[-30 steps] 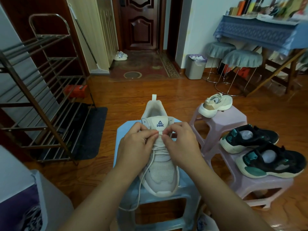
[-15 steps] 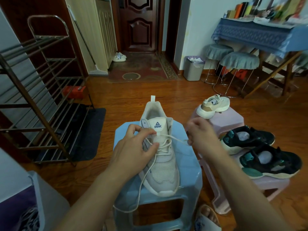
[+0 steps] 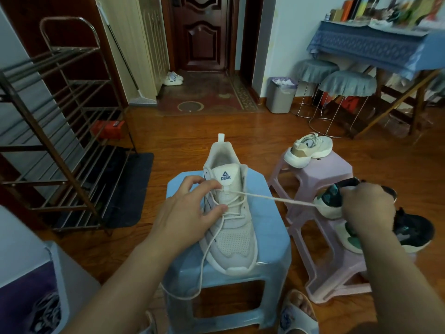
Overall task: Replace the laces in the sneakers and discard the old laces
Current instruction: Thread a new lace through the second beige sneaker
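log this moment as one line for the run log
right hand: pulls lace taut sideways | left hand: steadies white sneaker | sneaker on blue stool

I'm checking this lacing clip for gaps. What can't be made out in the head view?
- Lace end: hidden inside the right hand.
- Black sneakers: partly covered by that hand and arm.
- Left hand covers the white sneaker's near-side eyelets.
- Bin contents: too small.

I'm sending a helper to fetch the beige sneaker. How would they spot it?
Find the two pink stools right of the blue stool. The beige sneaker sits alone on the farther one; the neighbouring sneakers are black and teal.
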A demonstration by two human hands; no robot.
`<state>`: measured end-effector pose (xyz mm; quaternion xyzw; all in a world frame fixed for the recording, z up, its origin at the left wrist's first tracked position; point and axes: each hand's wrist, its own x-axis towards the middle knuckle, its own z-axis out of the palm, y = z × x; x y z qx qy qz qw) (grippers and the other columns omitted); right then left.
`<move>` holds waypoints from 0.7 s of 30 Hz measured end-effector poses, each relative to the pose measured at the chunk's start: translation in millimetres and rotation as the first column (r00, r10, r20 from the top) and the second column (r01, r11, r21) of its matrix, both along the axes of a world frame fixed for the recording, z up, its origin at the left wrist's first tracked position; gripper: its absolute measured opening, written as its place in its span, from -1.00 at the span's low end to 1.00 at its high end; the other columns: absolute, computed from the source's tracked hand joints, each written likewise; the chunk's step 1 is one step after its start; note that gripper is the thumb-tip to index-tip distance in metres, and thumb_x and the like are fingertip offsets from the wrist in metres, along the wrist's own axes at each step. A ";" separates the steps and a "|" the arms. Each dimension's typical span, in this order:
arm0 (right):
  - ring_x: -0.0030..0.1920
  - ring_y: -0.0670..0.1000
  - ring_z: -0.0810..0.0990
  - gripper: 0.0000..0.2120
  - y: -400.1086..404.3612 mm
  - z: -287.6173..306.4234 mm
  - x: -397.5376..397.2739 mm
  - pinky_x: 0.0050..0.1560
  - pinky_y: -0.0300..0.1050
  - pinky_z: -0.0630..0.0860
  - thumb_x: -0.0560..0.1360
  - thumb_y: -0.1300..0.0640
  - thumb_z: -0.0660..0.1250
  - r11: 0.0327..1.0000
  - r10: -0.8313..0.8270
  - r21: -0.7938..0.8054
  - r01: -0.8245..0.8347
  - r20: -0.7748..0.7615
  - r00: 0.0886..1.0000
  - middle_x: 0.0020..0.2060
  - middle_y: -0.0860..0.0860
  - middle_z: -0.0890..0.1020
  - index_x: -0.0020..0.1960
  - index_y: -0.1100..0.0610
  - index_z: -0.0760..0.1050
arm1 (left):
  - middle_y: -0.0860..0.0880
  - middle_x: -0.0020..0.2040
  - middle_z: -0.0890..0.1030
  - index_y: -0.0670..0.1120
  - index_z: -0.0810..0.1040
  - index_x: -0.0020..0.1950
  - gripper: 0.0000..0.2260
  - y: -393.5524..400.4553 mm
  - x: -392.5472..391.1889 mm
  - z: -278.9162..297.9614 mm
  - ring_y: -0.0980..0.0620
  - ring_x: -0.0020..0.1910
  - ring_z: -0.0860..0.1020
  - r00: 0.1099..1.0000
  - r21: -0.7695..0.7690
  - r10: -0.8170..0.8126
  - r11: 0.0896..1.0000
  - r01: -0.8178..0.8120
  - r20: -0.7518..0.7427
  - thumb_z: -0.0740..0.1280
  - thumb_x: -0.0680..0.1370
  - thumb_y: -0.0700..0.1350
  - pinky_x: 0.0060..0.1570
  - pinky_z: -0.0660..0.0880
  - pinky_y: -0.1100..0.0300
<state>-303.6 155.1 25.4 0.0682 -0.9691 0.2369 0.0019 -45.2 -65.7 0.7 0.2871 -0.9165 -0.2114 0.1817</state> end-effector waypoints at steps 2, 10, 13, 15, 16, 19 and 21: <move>-0.35 0.06 0.48 -0.66 -13.7 3.0 11.2 -0.37 -0.10 0.37 0.64 0.02 0.29 0.998 0.069 -0.004 -0.070 -0.018 0.997 -0.35 0.10 0.52 -0.17 0.27 0.54 | 0.29 0.36 0.31 0.35 0.39 0.37 -0.56 0.5 -0.6 -1.0 0.21 -0.26 0.54 1.000 0.006 -0.002 1.000 0.002 -0.003 0.33 0.51 0.35 -0.21 0.42 0.25; -0.24 0.00 0.52 -0.62 -94.4 8.5 113.5 -0.28 -0.07 0.34 0.54 -0.32 0.27 0.711 0.703 0.016 -0.704 -0.070 0.708 -0.33 -0.10 0.49 -0.13 -0.01 0.38 | 0.26 0.35 0.36 0.36 0.39 0.41 -0.47 1.1 -3.3 -4.7 0.24 0.02 0.50 0.995 0.110 0.019 0.994 -0.008 -0.097 0.43 0.47 0.30 0.03 0.54 0.12; -0.21 0.06 0.50 -0.66 -97.8 1.4 112.8 -0.25 -0.06 0.27 0.59 -0.23 0.24 0.687 0.725 0.039 -0.726 -0.109 0.680 -0.33 -0.08 0.45 -0.16 0.01 0.34 | 0.27 0.34 0.36 0.39 0.38 0.41 -0.45 -0.1 -2.9 -3.8 0.22 0.06 0.49 0.995 0.124 0.018 0.992 -0.006 -0.095 0.44 0.45 0.32 0.06 0.55 0.09; -0.18 0.09 0.54 -0.69 -98.4 1.7 112.2 -0.24 -0.07 0.29 0.62 -0.18 0.21 0.671 0.741 0.107 -0.734 -0.148 0.656 -0.30 -0.03 0.49 -0.15 0.01 0.34 | 0.27 0.35 0.34 0.40 0.35 0.43 -0.43 -1.3 -3.3 -2.9 0.23 0.07 0.48 0.997 0.130 0.013 0.992 -0.003 -0.078 0.43 0.45 0.34 0.07 0.56 0.09; -0.16 0.11 0.56 -0.71 -98.5 2.1 113.1 -0.24 -0.07 0.30 0.63 -0.17 0.20 0.668 0.743 0.141 -0.730 -0.170 0.647 -0.27 0.00 0.51 -0.13 0.01 0.34 | 0.27 0.36 0.34 0.41 0.34 0.44 -0.42 -1.9 -3.6 -2.6 0.24 0.06 0.48 0.997 0.129 0.009 0.992 0.000 -0.071 0.42 0.45 0.34 0.07 0.55 0.10; -0.19 0.08 0.52 -0.81 -99.5 4.4 116.2 -0.26 -0.07 0.32 0.61 -0.11 0.24 0.685 0.723 0.134 -0.716 -0.236 0.649 -0.23 -0.02 0.50 0.00 0.00 0.36 | 0.27 0.34 0.33 0.44 0.26 0.48 -0.37 -3.3 -4.4 -3.4 0.30 0.01 0.47 0.998 0.132 -0.003 0.991 0.011 -0.056 0.42 0.46 0.34 0.03 0.53 0.17; -0.18 0.07 0.53 -0.82 -101.9 5.8 119.2 -0.26 -0.08 0.35 0.61 -0.07 0.26 0.685 0.720 0.130 -0.716 -0.264 0.641 -0.20 -0.03 0.52 0.10 0.02 0.39 | 0.28 0.34 0.32 0.46 0.20 0.50 -0.32 -3.2 -4.8 -3.5 0.37 -0.03 0.43 0.999 0.144 0.000 0.990 0.007 -0.054 0.44 0.46 0.33 -0.03 0.47 0.24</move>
